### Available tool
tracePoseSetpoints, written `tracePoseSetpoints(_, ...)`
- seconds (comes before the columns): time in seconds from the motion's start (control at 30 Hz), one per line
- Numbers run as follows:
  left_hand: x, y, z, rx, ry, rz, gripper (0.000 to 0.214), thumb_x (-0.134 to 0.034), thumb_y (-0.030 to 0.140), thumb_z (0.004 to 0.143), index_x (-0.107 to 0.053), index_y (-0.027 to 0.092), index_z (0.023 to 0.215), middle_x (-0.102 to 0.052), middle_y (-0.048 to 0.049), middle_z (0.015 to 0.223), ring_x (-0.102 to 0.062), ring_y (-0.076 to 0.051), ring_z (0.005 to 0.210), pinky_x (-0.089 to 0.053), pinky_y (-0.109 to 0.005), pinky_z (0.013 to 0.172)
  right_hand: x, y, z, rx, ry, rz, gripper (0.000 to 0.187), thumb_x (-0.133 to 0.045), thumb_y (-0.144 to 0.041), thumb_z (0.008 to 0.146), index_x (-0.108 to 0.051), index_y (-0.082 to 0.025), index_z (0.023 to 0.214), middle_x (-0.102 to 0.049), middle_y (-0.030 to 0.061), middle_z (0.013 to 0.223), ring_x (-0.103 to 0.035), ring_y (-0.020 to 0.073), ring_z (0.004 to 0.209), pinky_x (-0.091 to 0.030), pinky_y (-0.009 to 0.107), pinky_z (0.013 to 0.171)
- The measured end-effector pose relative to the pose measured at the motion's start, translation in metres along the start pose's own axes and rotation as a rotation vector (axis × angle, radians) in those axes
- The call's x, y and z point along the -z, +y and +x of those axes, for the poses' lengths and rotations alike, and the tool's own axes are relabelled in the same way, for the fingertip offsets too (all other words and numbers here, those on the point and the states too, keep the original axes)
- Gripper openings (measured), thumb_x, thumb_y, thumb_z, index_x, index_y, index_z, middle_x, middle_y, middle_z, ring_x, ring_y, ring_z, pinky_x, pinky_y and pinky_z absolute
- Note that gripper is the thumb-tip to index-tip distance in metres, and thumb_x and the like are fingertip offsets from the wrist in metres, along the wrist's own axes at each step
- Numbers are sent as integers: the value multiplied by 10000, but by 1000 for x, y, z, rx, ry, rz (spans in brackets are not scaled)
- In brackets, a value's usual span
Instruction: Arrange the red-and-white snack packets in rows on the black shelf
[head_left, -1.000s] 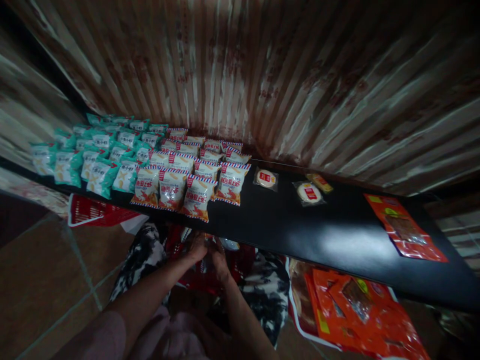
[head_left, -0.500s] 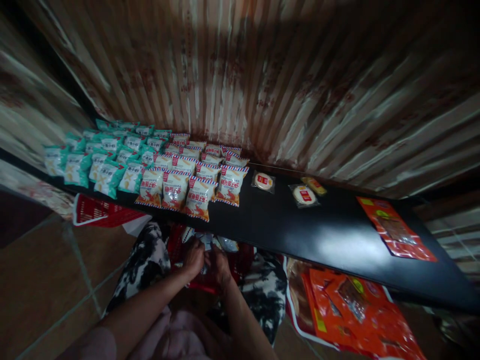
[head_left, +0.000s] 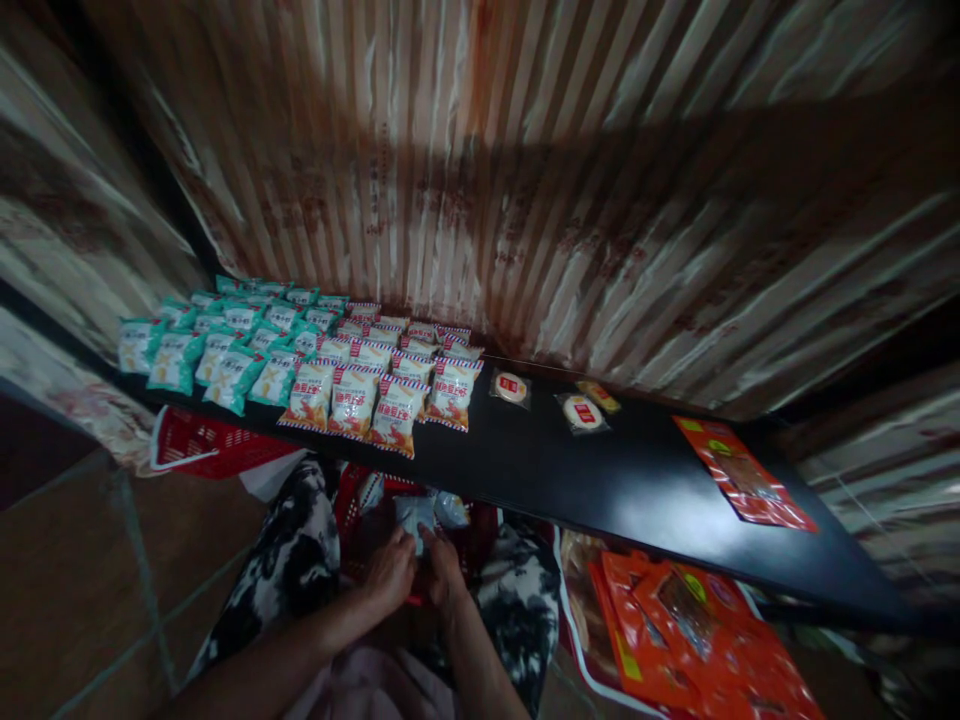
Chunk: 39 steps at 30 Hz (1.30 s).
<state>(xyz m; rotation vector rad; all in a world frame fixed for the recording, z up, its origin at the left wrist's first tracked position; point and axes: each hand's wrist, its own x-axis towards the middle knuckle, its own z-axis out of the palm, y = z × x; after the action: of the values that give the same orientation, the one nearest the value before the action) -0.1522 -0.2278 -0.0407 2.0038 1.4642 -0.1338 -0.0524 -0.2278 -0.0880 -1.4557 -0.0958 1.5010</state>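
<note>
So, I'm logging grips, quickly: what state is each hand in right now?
Left hand: closed, holding the pale packet.
Right hand: closed, holding the same packet.

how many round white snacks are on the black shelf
2 visible: one round snack right of the striped-edge bags, the other round snack farther right, beside a yellow pack. More may hide behind the bags.
</note>
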Motion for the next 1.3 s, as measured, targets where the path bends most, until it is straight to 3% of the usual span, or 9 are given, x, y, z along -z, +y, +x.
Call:
tracePoseSetpoints(0.2, 3, -6, -8, -25, 52, -124, 248, -408, 51, 822, -623, 172, 852, -658, -70, 973, -616, -162, 947, -421, -236, 827, 4, 3, -21, 50, -4, 61, 461, -751, -370, 460, -621, -197, 867, -681, 19, 695, -655, 221, 720, -465, 269, 557)
tracePoseSetpoints(0.4, 10, -13, -8, 11, 92, -153, 207, -418, 172, 885, -622, 197, 903, -688, -39, 881, -641, -172, 847, -407, -243, 733, 2, -5, -41, 42, 18, 51, 507, -746, -328, 507, -625, -209, 986, -697, 10, 734, -647, 193, 677, -463, 259, 533)
tracePoseSetpoints(0.63, 11, -11, -18, 4, 164, -177, 200, -413, 178, 897, -594, 205, 977, -646, -41, 995, -606, -162, 953, -415, -252, 849, -1, -9, -48, 57, 19, 92, 451, -718, -289, 547, -629, -216, 983, -692, -12, 714, -620, 164, 628, -472, 259, 540)
tracePoseSetpoints(0.9, 6, -15, -19, -59, 369, -233, 250, -486, 105, 804, -567, 185, 1027, -554, -77, 1108, -558, -177, 1055, -433, -302, 947, 3, -5, -58, 122, -21, 51, 494, -711, -305, 550, -660, -199, 1031, -715, 25, 797, -629, 179, 665, -476, 277, 587)
tracePoseSetpoints(1.13, 4, -15, -14, 18, 355, -345, 247, -492, 144, 825, -566, 180, 1058, -604, -84, 1116, -567, -185, 1090, -425, -324, 976, -1, -3, -65, 226, -8, -44, 621, -721, -353, 561, -632, -195, 1154, -722, 37, 921, -638, 192, 785, -481, 292, 707)
tracePoseSetpoints(1.3, 7, -13, -10, 77, 324, -404, 302, -492, 211, 859, -525, 166, 1156, -634, -100, 1152, -597, -183, 1086, -444, -302, 948, -5, -5, -69, 322, 23, -166, 614, -673, -353, 615, -609, -185, 1203, -717, 38, 957, -632, 199, 830, -480, 294, 752)
